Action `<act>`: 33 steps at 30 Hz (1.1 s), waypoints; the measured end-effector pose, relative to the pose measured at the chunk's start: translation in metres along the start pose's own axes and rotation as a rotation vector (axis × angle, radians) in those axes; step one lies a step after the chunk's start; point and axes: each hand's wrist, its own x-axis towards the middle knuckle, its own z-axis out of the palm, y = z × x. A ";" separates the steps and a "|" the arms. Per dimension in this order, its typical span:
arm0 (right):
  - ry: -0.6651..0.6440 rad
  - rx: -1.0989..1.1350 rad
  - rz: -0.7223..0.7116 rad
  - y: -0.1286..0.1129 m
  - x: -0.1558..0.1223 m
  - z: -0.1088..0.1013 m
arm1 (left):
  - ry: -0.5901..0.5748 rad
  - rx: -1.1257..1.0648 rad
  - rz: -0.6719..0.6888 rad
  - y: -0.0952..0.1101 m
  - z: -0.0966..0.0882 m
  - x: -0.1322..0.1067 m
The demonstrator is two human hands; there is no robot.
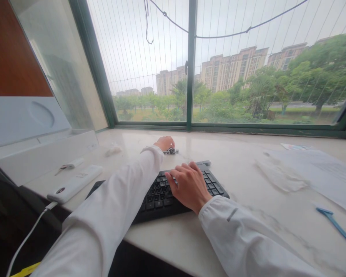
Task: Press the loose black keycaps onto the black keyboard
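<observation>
A black keyboard [158,194] lies on the pale marble sill [242,169] in front of me. My right hand [188,184] rests flat on its right half, fingers spread over the keys. My left hand [163,143] reaches past the keyboard's far edge, fingers curled down on a small dark cluster of loose pieces [171,151]. Whether it grips one of them is hidden. Both arms wear white sleeves.
A white power bank [75,186] with a cable lies at the left, beside a white box [43,154] and a key [67,166]. Papers [317,169] and a clear plastic bag [279,175] lie at the right, a blue tool [336,227] near the edge. The window stands behind.
</observation>
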 end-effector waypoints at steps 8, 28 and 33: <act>-0.003 0.003 0.002 0.000 0.000 0.001 | -0.047 -0.015 0.017 -0.002 0.005 0.003; -0.001 -0.029 -0.031 -0.001 -0.002 0.000 | 0.296 -0.084 0.210 0.025 -0.062 -0.079; 0.014 -0.031 -0.057 -0.002 -0.003 -0.003 | 0.284 -0.128 0.296 0.037 -0.082 -0.124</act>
